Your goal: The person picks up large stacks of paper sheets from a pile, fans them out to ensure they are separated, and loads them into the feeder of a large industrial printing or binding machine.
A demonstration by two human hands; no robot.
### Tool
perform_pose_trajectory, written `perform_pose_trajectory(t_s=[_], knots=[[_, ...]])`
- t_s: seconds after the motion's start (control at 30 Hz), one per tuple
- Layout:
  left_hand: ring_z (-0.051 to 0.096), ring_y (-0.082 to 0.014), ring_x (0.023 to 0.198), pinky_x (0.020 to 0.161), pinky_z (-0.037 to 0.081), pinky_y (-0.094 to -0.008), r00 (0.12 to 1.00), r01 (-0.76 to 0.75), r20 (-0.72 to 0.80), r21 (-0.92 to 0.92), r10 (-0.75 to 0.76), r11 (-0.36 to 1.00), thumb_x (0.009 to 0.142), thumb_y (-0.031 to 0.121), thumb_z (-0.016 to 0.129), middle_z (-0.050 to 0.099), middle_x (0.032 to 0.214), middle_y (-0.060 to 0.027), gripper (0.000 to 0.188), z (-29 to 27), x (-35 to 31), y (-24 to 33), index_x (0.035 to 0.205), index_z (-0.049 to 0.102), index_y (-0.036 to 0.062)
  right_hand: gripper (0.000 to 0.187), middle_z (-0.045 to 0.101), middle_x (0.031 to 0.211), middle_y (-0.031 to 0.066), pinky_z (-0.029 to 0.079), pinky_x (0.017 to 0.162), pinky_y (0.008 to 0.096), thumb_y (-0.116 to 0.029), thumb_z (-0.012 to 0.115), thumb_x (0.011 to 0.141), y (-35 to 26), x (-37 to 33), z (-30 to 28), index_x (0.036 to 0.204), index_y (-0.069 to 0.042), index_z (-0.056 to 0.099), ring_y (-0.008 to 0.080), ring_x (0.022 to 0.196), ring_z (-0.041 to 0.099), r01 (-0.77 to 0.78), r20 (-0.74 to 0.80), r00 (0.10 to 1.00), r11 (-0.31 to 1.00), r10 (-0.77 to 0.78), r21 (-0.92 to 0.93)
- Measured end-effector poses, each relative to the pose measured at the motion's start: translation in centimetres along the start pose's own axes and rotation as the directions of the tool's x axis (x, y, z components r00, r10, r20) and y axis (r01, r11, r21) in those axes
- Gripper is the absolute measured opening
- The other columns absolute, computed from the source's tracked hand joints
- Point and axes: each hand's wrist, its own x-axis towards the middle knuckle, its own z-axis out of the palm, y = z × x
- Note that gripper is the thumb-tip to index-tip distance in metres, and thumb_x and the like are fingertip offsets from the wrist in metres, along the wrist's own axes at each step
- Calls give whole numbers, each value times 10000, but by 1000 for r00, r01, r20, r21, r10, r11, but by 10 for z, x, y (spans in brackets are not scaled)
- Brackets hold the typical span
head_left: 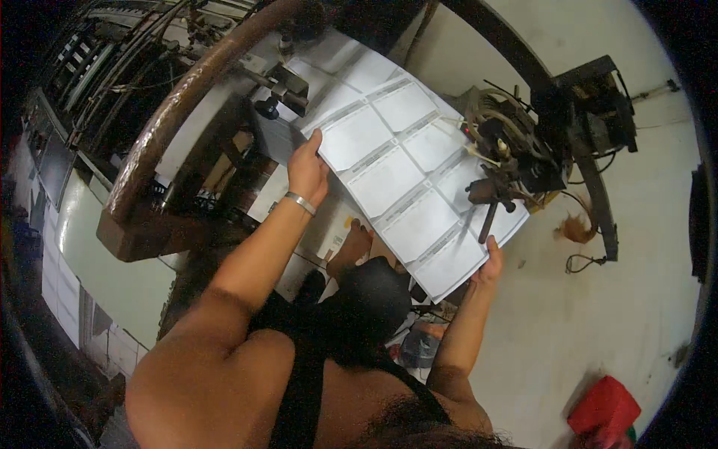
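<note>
printed sheet (407, 176) | L hand (307, 170) & R hand (490, 262) fingers clamped on edges | far end hidden by machine (516, 157)

— What do the hands hold?
— A large printed sheet (407, 168). The left hand (308, 170) grips its upper-left edge, the right hand (490, 263) its lower-right corner.
— And beyond the grip?
— A dark machine (516, 153) overlaps the sheet just above the right hand; a red object (604, 408) lies well below.
</note>
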Motion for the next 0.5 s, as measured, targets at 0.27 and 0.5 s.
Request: perform_pose_trajectory(t_s=[0.27, 0.5], knots=[[568, -163, 973, 835, 455, -267, 998, -54, -42, -39, 52, 998, 904, 231, 563, 585, 1090, -86, 343, -23, -5, -21, 1142, 525, -13, 478, 611, 1055, 121, 508, 785, 375, -423, 471, 913, 8, -5, 13, 1195, -37, 491, 273, 903, 612, -50, -183, 979, 972, 93, 229], [578, -92, 686, 590, 487, -224, 991, -118, -68, -39, 115, 992, 872, 220, 622, 601, 770, 9, 136, -17, -22, -11, 874, 590, 88, 386, 582, 1104, 96, 480, 817, 370, -275, 557, 857, 9, -19, -16, 1185, -77, 509, 233, 980, 569, 80, -261, 960, 992, -103, -99]])
